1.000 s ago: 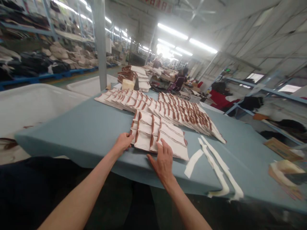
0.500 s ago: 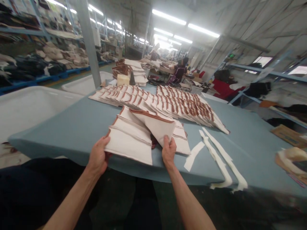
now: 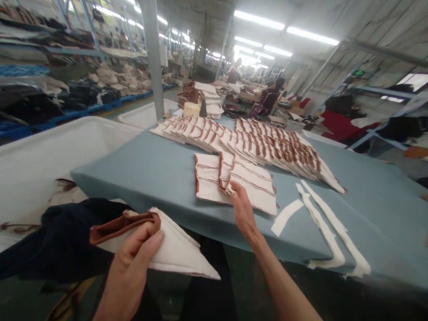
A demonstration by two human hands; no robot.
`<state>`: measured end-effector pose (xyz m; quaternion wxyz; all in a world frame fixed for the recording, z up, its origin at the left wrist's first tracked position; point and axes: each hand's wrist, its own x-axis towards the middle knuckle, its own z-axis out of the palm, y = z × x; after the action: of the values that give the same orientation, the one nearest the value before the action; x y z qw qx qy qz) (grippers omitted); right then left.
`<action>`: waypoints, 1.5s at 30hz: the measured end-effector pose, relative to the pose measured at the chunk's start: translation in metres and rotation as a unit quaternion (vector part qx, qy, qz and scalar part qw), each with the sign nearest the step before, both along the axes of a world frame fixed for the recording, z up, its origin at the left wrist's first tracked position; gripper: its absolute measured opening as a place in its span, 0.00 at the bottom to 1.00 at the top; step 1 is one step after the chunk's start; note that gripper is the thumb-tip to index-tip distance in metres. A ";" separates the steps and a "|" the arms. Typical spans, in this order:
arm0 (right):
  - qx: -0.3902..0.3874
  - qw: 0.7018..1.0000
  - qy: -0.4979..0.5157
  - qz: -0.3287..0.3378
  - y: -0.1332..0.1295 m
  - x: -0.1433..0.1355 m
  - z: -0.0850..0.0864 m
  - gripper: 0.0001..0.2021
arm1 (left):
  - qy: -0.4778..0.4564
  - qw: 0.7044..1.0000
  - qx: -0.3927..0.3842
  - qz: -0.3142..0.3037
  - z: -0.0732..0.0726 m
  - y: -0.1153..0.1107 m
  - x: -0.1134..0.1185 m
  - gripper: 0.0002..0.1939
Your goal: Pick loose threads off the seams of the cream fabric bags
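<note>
My left hand grips a folded cream fabric panel with brown trim, held in front of the table edge, its pointed corner hanging to the right. My right hand reaches over the table, fingertips pinched at the brown-edged border of a second cream fabric panel. That one overlaps another panel lying flat at its left. Behind them, long overlapping rows of similar panels spread across the blue-grey table.
Several white strips lie at the right, some hanging over the front edge. White bins stand at the left beside a metal post. A folded stack sits at the far end; a co-worker sits beyond.
My left hand has drawn one panel off the table toward me and down to the left. My right hand has moved to the panels left on the table. The view has shifted left.
</note>
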<state>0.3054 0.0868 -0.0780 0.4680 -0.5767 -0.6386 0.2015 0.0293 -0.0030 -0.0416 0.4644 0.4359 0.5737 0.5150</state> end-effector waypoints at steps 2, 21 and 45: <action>0.011 0.995 -0.014 0.103 -0.041 -0.009 0.018 0.31 | -0.041 0.998 -0.031 0.022 -0.008 -0.004 0.006 0.20; 0.133 0.951 -0.231 0.156 -0.146 -0.018 0.004 0.21 | 0.246 0.941 0.200 -0.123 -0.045 -0.034 0.015 0.09; 0.091 0.953 -0.234 0.170 -0.159 -0.021 0.004 0.22 | 0.328 0.890 0.311 -0.061 -0.070 -0.045 0.012 0.10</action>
<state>0.2846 -0.0726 -0.0737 0.3150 -0.4451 -0.8345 0.0788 0.0414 -0.0483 -0.1112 0.1207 0.7360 0.4767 0.4653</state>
